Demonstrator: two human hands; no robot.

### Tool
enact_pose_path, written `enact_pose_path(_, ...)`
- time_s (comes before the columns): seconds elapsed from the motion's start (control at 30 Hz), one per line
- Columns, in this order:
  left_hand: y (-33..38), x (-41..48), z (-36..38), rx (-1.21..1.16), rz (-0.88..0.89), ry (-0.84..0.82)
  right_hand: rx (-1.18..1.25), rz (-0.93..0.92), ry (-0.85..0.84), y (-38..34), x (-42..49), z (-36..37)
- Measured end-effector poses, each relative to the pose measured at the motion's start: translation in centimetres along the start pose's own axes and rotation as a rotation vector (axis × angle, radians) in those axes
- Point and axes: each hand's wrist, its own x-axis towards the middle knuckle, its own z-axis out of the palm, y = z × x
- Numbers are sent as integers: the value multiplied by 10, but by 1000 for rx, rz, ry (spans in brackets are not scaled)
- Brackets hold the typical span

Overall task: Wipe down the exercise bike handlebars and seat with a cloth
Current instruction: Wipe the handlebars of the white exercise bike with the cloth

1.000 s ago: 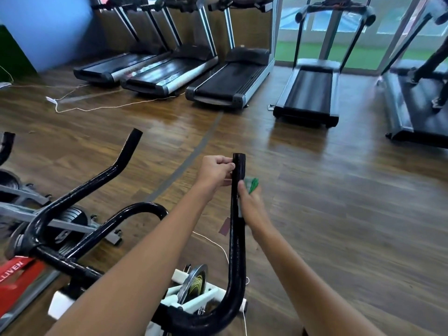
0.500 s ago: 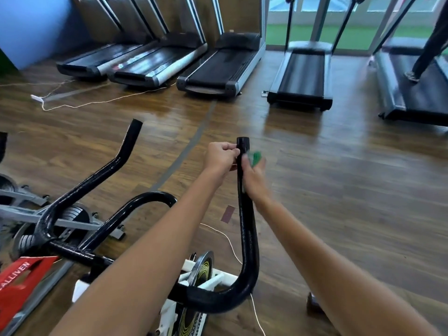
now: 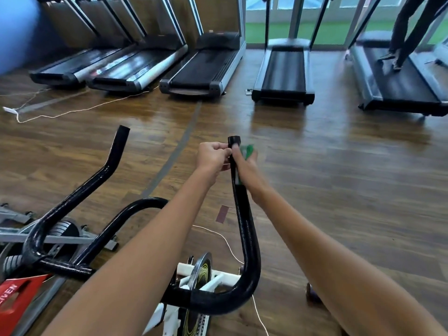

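Observation:
The exercise bike's black handlebars curve up in front of me; the right bar (image 3: 244,226) rises to a tip between my hands, and the left bar (image 3: 106,170) stands apart to the left. My left hand (image 3: 212,157) has its fingers curled and pinches at the right bar just below its tip. My right hand (image 3: 244,166) wraps the same bar from the right side and holds a green cloth (image 3: 247,150) against it. Only a small part of the cloth shows past the fingers. The seat is out of view.
The bike's flywheel (image 3: 200,272) and white frame sit below the bars. Another bike (image 3: 36,236) lies at the left. Several treadmills (image 3: 206,69) line the far wall; a person's legs (image 3: 404,30) move on the far-right one. Thin cables (image 3: 72,110) run across the wooden floor.
My view has tilted down and closer. Both hands have stayed at the top of the right bar, shifting slightly toward its tip with the green cloth.

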Motion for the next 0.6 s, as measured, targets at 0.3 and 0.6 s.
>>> enact_pose_path(0.3,4,0,1,12,-7,-21,-183,64,69,23,-44,1)
enact_pose_path(0.6,3,1,3,27,-3,-7,-302,226,-11,27,-116,-11)
